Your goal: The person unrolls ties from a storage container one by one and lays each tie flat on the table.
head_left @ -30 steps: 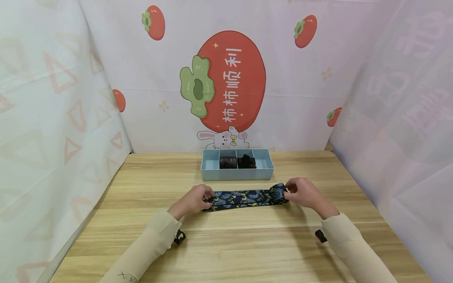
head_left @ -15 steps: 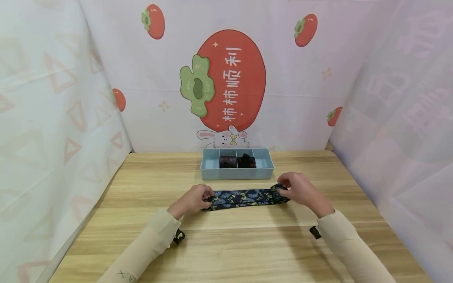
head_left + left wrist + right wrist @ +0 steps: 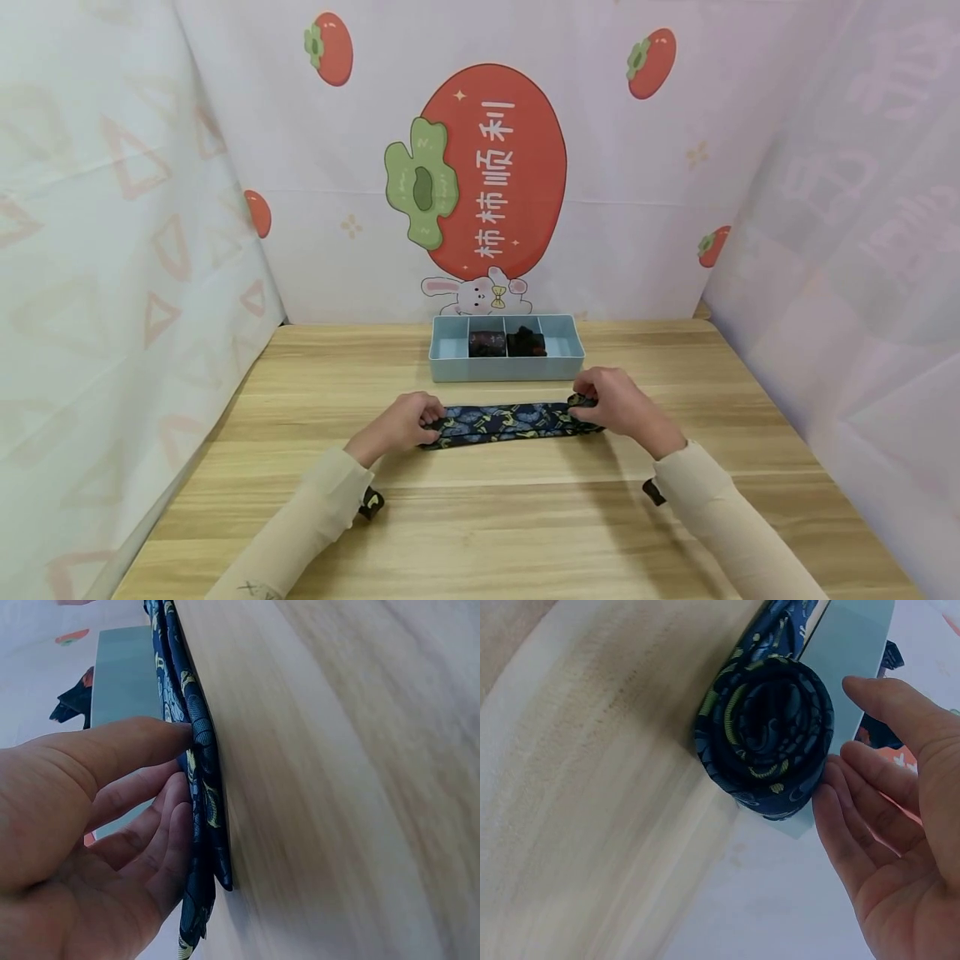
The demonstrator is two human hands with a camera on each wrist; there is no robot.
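Note:
A dark navy necktie [image 3: 510,422] with blue and yellow motifs lies flat and stretched across the wooden table in the head view, its right end wound into a roll. The spiral of that roll [image 3: 769,724] faces the right wrist camera. My left hand [image 3: 401,423] pinches the flat left end between thumb and fingers; the left wrist view shows the tie's layered edge [image 3: 199,750] at the fingertips. My right hand [image 3: 618,410] is at the roll, largely covering it from above. In the right wrist view its fingers touch the roll's side while the thumb stands slightly apart.
Behind the tie stands a light blue divided box [image 3: 506,371]. Its middle compartments hold a dark reddish roll [image 3: 487,343] and a black bundle [image 3: 527,343]. A printed cloth [image 3: 337,267] hangs along the table's back edge, with cloth walls on both sides.
My right hand has moved left and over the roll, which has shifted slightly left and is more covered. My left hand stays on the flat end, drifting a little left.

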